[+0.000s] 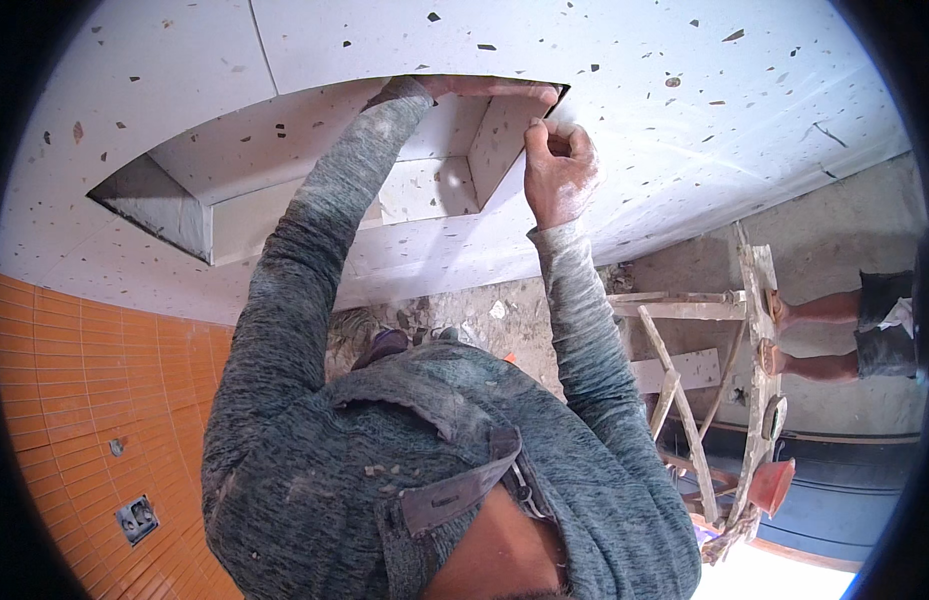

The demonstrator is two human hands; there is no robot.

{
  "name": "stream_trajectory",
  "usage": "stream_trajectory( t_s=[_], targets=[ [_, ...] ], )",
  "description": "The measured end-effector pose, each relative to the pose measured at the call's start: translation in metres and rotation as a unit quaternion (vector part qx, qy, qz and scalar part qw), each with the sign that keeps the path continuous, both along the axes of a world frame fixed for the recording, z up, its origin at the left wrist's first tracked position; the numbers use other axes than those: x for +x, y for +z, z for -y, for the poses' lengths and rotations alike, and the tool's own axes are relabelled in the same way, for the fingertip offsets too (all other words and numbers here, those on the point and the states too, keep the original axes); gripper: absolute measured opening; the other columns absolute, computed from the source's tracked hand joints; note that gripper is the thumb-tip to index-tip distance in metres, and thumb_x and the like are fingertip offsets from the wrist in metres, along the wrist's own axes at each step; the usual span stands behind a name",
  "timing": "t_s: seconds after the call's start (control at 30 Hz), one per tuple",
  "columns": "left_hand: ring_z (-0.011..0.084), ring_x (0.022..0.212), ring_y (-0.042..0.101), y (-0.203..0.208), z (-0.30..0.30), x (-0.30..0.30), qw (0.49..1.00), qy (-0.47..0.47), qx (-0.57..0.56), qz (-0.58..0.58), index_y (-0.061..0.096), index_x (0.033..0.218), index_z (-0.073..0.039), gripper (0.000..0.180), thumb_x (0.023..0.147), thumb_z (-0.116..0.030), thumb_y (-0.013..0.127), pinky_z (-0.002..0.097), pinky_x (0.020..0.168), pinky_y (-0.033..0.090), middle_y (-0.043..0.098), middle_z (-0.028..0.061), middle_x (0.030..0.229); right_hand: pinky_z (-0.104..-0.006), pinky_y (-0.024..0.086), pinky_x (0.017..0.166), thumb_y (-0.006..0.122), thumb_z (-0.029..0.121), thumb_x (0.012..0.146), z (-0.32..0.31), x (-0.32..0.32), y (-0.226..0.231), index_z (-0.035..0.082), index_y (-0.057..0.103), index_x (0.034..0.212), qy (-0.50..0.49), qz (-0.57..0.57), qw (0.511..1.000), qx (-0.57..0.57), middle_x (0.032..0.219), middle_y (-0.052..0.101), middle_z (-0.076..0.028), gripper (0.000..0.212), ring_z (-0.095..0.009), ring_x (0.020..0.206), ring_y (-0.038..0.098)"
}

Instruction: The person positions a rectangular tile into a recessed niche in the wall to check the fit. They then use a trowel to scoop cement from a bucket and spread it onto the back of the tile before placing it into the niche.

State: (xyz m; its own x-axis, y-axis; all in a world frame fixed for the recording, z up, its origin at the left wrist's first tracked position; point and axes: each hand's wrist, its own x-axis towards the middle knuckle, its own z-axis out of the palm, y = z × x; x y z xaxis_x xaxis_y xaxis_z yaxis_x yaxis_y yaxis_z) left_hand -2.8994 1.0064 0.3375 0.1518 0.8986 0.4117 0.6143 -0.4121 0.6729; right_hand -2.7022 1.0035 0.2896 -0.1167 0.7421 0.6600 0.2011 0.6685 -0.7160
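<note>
A long white niche with brown and grey specks [274, 140] is a box-shaped hole in the white speckled stone-look wall [654, 150], right in front of the person. The left hand [489, 88] is inside the niche, its fingers reaching for the right corner. Its palm side is hidden, so I cannot tell what it grips. The right hand [562, 175] is just outside that same corner, with thumb and pointing finger pressed together — I cannot tell if something thin is between them. One hand is in and one is out, maybe so both sides of the corner can be felt together. Left of the niche is an orange tiled wall [64, 380]. Well to its right, another person's bare legs [819, 308] are by a rough wooden stand [759, 350] — perhaps for reaching high spots.
</note>
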Motion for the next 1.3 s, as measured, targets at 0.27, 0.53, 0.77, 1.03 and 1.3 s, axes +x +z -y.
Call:
stream_trajectory(
  t_s=[0.27,0.53,0.77,1.03,1.3],
  targets=[
    [0.0209,0.105,0.068,0.0,0.0,0.004,1.0,-0.004,0.003,0.0,0.075,0.116,-0.009,0.054,0.09,-0.056,0.072,0.0337,0.091,0.057,0.073,0.0117,0.114,-0.0302,0.055,0.074,0.076,0.02,0.091,0.003,0.001,0.005,-0.002,0.069,0.091,0.006,0.003,0.999,-0.049,0.085,0.071,-0.01,0.023,-0.015,0.078,0.067],
    [0.021,0.104,0.069,0.002,0.004,0.008,1.0,0.0,0.005,-0.004,0.075,0.116,-0.009,0.054,0.09,-0.057,0.073,0.0338,0.091,0.058,0.074,0.0118,0.113,-0.0283,0.053,0.071,0.079,0.018,0.09,0.007,0.0,0.012,0.0,0.066,0.092,0.01,-0.033,0.997,-0.064,0.085,0.067,-0.006,0.022,-0.012,0.076,0.062],
    [0.021,0.103,0.069,0.004,0.004,0.012,1.0,0.014,0.008,-0.014,0.075,0.115,-0.009,0.055,0.089,-0.057,0.073,0.0338,0.09,0.058,0.074,0.0118,0.112,-0.027,0.051,0.07,0.079,0.018,0.09,0.003,0.001,0.009,0.0,0.065,0.093,0.03,-0.041,0.996,-0.068,0.083,0.066,-0.005,0.023,-0.011,0.075,0.06],
    [0.0244,0.097,0.072,-0.008,-0.002,0.014,0.999,0.007,0.037,0.033,0.076,0.111,-0.006,0.062,0.084,-0.062,0.075,0.0361,0.088,0.059,0.075,0.0124,0.109,-0.0268,0.052,0.07,0.08,0.018,0.089,0.006,0.002,0.012,0.0,0.065,0.094,0.042,-0.044,0.994,-0.088,0.084,0.067,-0.005,0.024,-0.011,0.075,0.061],
    [0.0246,0.104,0.069,-0.006,0.0,0.018,0.996,-0.012,0.03,0.084,0.075,0.112,-0.006,0.061,0.084,-0.06,0.077,0.0351,0.091,0.057,0.074,0.0132,0.114,-0.0252,0.051,0.067,0.08,0.017,0.09,0.003,0.004,0.013,0.0,0.066,0.092,0.033,-0.023,0.997,-0.06,0.083,0.068,-0.004,0.022,-0.01,0.073,0.061]
  ],
)
